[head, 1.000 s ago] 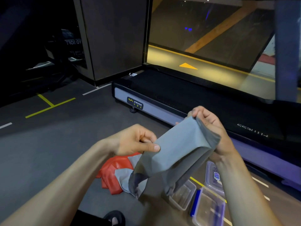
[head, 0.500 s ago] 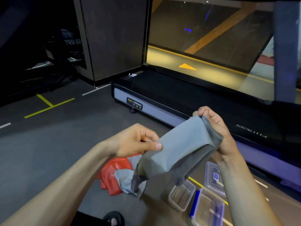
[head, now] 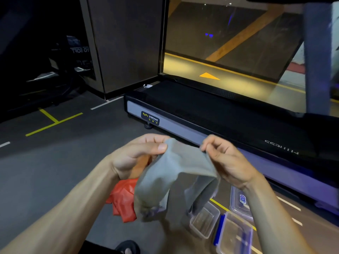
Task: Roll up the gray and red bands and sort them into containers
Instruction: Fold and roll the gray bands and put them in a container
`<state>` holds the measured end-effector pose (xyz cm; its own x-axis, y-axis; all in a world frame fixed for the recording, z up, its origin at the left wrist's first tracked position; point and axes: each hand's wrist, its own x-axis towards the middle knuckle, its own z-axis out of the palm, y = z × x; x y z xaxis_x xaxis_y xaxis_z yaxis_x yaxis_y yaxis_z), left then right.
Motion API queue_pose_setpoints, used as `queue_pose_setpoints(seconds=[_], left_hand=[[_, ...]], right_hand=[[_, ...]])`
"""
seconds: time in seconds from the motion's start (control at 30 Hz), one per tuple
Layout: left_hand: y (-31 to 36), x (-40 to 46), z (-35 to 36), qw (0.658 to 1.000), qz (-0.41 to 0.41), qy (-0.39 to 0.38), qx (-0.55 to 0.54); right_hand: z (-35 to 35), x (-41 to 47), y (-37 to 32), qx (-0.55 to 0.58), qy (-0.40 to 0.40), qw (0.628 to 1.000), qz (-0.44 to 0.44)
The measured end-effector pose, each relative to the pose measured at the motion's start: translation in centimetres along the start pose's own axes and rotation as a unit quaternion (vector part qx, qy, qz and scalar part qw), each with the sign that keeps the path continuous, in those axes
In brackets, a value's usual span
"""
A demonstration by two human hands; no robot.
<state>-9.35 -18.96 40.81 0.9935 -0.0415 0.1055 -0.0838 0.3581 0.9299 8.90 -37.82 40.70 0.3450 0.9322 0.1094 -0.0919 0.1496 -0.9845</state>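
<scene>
Now | left hand, right hand: each grip pinching gray band | top edge crosswise, folds hanging down

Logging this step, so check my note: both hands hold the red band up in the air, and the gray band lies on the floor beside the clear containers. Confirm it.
Colours swapped. In the head view the left hand and right hand pinch the gray band; the red band lies on the floor, near the clear containers.
</scene>
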Motion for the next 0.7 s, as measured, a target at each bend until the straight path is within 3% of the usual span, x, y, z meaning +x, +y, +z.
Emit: queue_pose_setpoints(seconds=[0.17, 0.33, 0.7], left_hand=[[0.2, 0.0, 0.4, 0.996, 0.01, -0.064, -0.065], [0.1, -0.1, 0.1, 0.997, -0.034, -0.066, -0.005], [-1.1, 0.8, -0.4, 0.993, -0.034, 0.061, 0.095]], right_hand=[[1.4, 0.2, 0.6, 0.038, -0.07, 0.996, -0.031], [3.0, 0.5, 0.1, 0.107, -0.123, 0.984, -0.064], [4.5, 0.9, 0.3, -0.1, -0.038, 0.994, -0.037]])
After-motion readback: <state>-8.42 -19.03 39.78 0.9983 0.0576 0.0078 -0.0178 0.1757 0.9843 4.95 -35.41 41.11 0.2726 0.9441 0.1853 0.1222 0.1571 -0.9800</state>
